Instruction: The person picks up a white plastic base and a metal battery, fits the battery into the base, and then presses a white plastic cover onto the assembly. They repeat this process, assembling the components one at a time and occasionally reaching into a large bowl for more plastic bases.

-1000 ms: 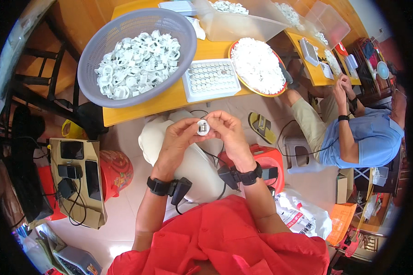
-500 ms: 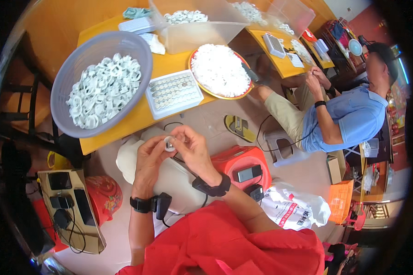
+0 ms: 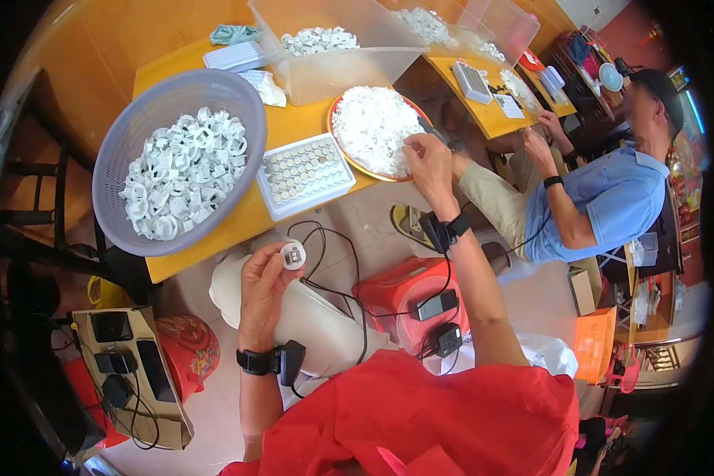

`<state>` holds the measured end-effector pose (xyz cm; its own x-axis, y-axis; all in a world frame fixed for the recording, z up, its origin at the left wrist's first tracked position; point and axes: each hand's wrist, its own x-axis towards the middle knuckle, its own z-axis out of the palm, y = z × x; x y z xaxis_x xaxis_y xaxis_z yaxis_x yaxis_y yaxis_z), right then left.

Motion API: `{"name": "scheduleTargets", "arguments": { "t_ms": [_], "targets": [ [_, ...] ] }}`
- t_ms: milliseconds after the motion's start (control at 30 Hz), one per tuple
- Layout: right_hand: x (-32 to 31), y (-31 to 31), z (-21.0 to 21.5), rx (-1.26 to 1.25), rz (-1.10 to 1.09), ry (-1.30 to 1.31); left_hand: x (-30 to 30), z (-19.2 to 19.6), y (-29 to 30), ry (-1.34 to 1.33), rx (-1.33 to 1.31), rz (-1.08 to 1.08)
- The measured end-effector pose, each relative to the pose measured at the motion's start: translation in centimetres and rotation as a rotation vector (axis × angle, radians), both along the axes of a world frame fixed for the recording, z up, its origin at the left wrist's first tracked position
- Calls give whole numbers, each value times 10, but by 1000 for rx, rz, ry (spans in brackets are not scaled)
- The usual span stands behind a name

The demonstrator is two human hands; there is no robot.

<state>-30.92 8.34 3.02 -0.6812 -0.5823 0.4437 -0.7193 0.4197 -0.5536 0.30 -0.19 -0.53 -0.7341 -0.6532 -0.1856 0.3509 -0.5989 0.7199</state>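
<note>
Against an orange-brown wall (image 3: 174, 32), a yellow table (image 3: 287, 127) is running across the upper view; clock directions are counting outward from the round white part (image 3: 293, 257), with twelve at the top. That part is sitting above the person's pale trousers (image 3: 325, 321), short of the table edge, in the left hand (image 3: 263, 282). Thumb and bent fingers are pinching its rim firmly, and it is lying at about two o'clock from them. Its inset face, with a squarish metal middle, is pointing up toward the camera; being round, it is showing no clear long axis.

Well apart from it, at two o'clock, the right hand (image 3: 432, 170) is hanging at the near right edge of a plate (image 3: 358, 166), fingertips gathered close together. The plate is standing at one o'clock, heaped with small white pieces (image 3: 373, 123), and the right hand is clearly the nearer one to them. Whether those fingertips are gripping a piece, I cannot tell.

At twelve, a white tray (image 3: 313, 202) is holding rows of small round items (image 3: 297, 173); at ten, a grey basket (image 3: 139, 127) is carrying piled white fittings (image 3: 186, 174). Near three, a co-worker (image 3: 603, 198) in blue is sitting.
</note>
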Motion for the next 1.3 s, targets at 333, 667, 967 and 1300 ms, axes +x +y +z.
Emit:
{"name": "scheduleTargets", "arguments": {
  "t_ms": [333,667,967,1300],
  "targets": [
    [4,-22,-2,157,138,308,3,2,1,6,-9,18],
    [-9,-21,1,-28,197,167,0,1,0,0,-16,7],
    [10,-11,18,-263,298,-824,1,-1,3,-2,-10,13],
    [135,5,46,-99,583,-911,0,7,0,0,-14,-50]
  ]
}}
